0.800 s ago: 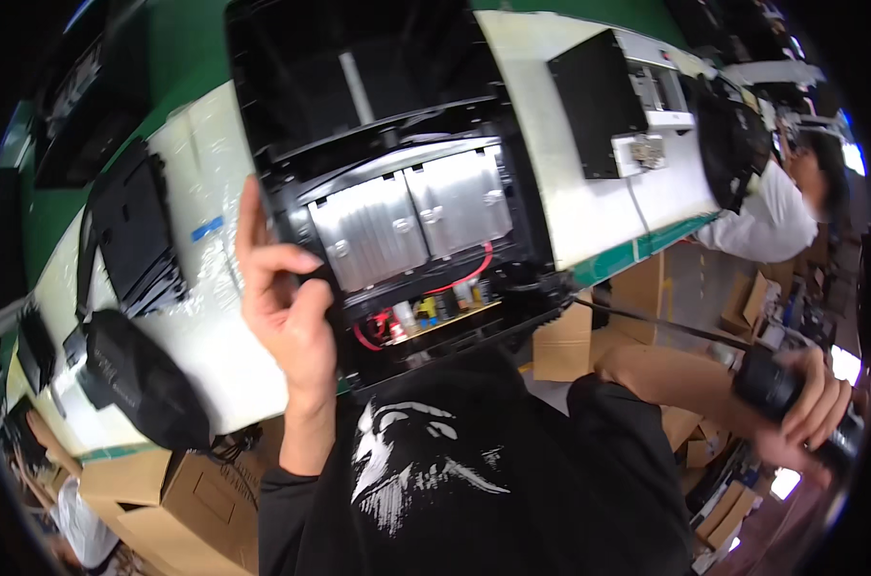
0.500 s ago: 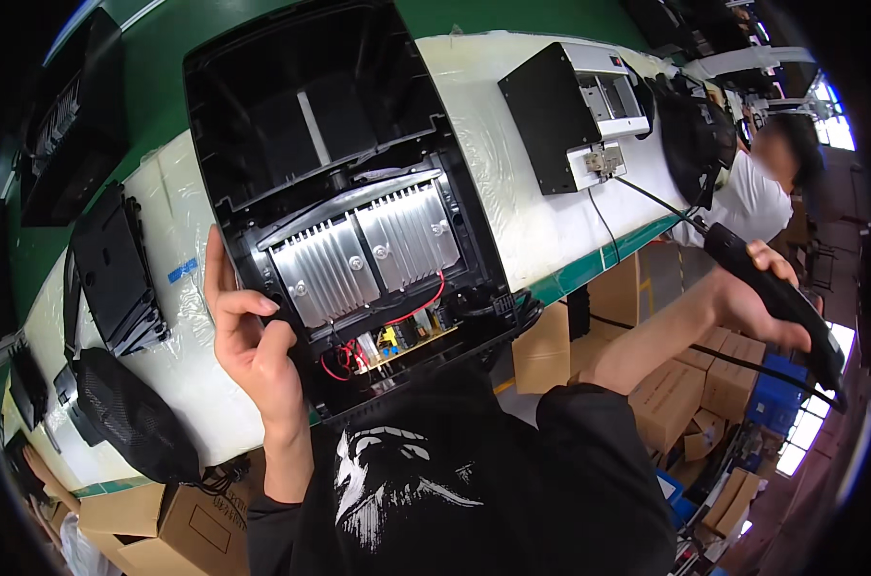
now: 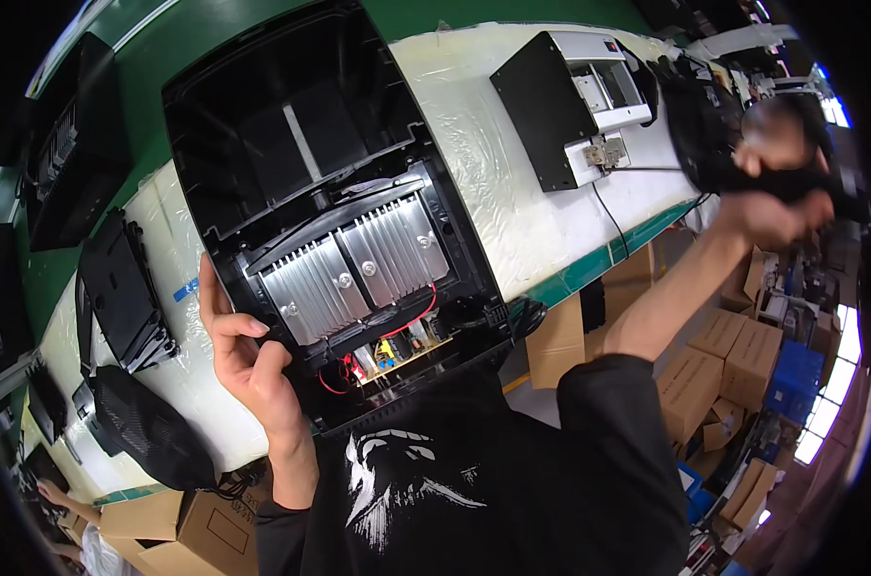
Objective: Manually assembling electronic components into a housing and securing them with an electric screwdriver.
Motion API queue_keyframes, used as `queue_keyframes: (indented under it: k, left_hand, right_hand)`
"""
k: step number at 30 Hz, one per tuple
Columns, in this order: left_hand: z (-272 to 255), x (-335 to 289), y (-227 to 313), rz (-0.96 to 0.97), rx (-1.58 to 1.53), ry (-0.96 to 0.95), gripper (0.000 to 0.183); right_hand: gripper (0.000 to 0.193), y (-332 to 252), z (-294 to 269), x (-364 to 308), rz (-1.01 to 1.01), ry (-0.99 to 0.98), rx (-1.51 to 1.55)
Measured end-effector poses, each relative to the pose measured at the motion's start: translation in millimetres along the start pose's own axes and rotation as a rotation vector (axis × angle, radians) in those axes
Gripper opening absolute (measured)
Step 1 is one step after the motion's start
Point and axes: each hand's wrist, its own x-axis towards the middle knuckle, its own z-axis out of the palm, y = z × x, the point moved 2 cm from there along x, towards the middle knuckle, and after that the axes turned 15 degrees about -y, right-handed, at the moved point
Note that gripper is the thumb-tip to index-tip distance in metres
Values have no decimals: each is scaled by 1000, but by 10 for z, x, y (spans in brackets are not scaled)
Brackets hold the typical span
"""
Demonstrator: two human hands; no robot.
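In front of me on the table lies an opened black plastic housing (image 3: pixel 229 125). Two finned silver heat sinks (image 3: pixel 315 293) are fixed inside it with screws. Below them sits a circuit board (image 3: pixel 407 357) with red wires. My left hand (image 3: pixel 258 370) grips the housing's left edge, one finger stretched along the outer side and the others curled. Out to the right, my right hand (image 3: pixel 776 213) is closed around a black electric screwdriver (image 3: pixel 846 197), both smeared by motion. The screwdriver's thin shaft reaches left to the metal pickup of a black-and-white screw feeder (image 3: pixel 604 152).
Black plastic panels (image 3: pixel 123 288) and a black mesh-covered part (image 3: pixel 157 422) lie left of the housing. Cardboard boxes (image 3: pixel 690 394) and a blue crate (image 3: pixel 791 379) stand low on the right. A co-worker is partly visible at far right. An open carton (image 3: pixel 210 523) stands lower left.
My right hand has swung upward with the screwdriver, whose shaft now lies almost level at the feeder. The view has shifted slightly; my left hand stays at the housing's edge.
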Motion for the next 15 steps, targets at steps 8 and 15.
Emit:
queue_keyframes:
  k: [8,15]
  left_hand:
    - [-1,-4,20,-8,-154,33,24]
    - [-53,-18,-6,29,-135,8,26]
  right_hand:
    - [38,421,391,645,196,-22,-321]
    - [43,282,464,414,251,81,-347]
